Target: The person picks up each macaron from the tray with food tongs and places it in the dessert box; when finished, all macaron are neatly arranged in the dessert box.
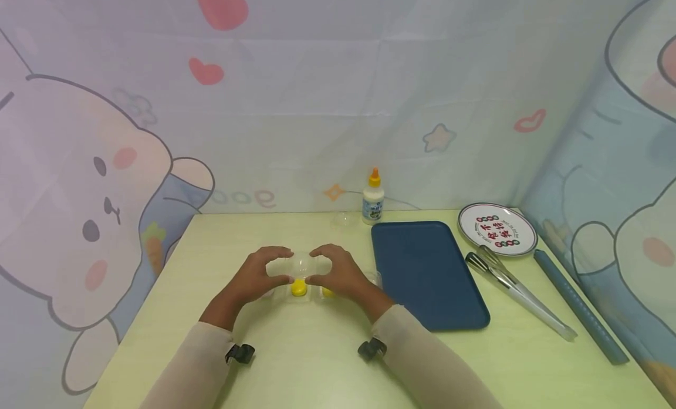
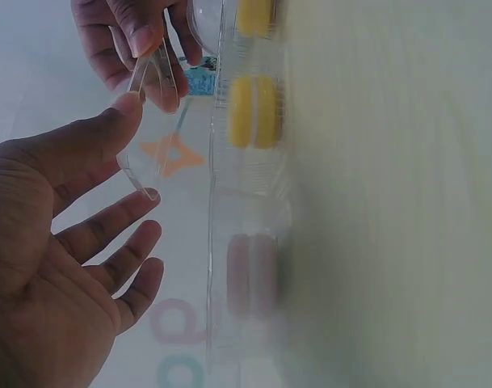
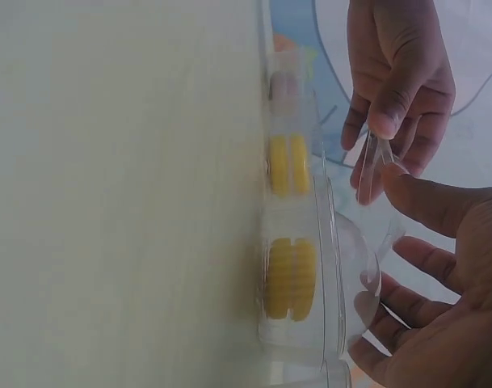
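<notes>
A small clear plastic lid (image 1: 302, 263) is pinched between my left hand (image 1: 257, 275) and right hand (image 1: 340, 272), each thumb and fingertips at one edge. In the left wrist view the lid (image 2: 149, 149) is tilted above a row of clear plastic boxes. Directly below it is a yellow macaron (image 1: 298, 288) in an uncovered box. A second yellow macaron (image 1: 327, 292), partly hidden by my right hand, lies in the neighbouring box. A pink macaron (image 2: 252, 275) sits in the box on the left. A clear dome (image 3: 357, 267) bulges from the box by my right fingers.
A clear dome (image 1: 343, 219) lies at the back near a glue bottle (image 1: 372, 200). On the right are a dark blue tray (image 1: 428, 274), a printed plate (image 1: 497, 229), metal tongs (image 1: 520, 291) and a long grey-blue bar (image 1: 581, 306). A printed cloth hangs behind the table.
</notes>
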Action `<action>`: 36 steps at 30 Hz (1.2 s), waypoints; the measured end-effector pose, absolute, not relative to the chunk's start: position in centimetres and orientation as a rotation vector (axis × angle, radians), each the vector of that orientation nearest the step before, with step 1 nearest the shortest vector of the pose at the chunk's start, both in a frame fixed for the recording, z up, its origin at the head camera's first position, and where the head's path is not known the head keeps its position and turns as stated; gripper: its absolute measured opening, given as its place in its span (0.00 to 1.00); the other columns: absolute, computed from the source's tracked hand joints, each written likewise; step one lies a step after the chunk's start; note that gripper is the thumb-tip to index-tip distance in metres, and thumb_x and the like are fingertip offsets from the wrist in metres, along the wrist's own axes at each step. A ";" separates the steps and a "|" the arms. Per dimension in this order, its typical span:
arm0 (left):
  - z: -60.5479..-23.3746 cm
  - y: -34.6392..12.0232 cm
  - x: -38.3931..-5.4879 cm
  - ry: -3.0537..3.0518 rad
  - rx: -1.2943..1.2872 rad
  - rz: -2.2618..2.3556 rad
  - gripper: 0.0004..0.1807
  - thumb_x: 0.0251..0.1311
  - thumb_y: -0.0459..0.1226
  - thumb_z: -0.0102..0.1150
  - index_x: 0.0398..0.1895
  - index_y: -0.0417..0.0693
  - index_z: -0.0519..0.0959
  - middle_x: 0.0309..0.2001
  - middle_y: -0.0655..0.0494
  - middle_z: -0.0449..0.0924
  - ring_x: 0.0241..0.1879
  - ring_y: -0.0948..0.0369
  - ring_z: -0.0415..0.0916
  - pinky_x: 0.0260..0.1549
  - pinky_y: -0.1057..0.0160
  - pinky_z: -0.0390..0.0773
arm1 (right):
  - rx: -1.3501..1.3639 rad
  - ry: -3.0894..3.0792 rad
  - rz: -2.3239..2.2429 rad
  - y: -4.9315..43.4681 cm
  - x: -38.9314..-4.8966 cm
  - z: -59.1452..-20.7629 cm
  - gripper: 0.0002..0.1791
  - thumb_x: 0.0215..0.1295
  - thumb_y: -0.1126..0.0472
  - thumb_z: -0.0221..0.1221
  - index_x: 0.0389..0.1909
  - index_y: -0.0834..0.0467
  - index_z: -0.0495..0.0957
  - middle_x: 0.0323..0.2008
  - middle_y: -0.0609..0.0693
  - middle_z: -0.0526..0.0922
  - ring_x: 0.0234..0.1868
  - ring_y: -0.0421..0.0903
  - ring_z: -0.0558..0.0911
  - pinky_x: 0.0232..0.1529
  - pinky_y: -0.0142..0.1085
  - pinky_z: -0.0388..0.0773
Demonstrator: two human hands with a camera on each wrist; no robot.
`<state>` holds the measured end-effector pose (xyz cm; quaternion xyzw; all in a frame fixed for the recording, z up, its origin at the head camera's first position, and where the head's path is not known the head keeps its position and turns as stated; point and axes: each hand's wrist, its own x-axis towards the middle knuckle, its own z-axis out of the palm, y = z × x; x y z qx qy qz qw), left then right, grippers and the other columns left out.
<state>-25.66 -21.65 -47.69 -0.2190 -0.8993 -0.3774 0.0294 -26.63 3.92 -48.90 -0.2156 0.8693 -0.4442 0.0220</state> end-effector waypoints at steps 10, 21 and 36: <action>-48.3 -22.2 -24.3 -2.793 -0.688 -1.153 0.29 0.60 0.36 0.81 0.65 0.40 0.84 0.70 0.39 0.82 0.74 0.34 0.73 0.71 0.28 0.73 | -0.719 2.772 -1.250 3.1 -25.2 -49.3 0.31 0.64 0.52 0.79 0.66 0.55 0.83 0.70 0.55 0.81 0.76 0.59 0.74 0.78 0.62 0.70; -48.8 -22.5 -23.6 -2.778 -0.675 -1.208 0.29 0.56 0.35 0.83 0.62 0.39 0.85 0.66 0.39 0.84 0.72 0.34 0.73 0.70 0.27 0.73 | -0.752 2.887 -1.073 2.1 -24.4 -49.9 0.30 0.62 0.51 0.79 0.64 0.54 0.83 0.65 0.53 0.83 0.73 0.55 0.74 0.76 0.68 0.56; -49.5 -22.4 -23.7 -2.811 -0.633 -1.209 0.31 0.55 0.37 0.84 0.63 0.42 0.85 0.66 0.42 0.82 0.75 0.36 0.66 0.71 0.25 0.70 | -0.715 2.934 -0.957 2.1 -24.4 -50.2 0.30 0.63 0.49 0.79 0.64 0.51 0.83 0.65 0.51 0.84 0.75 0.55 0.72 0.77 0.70 0.55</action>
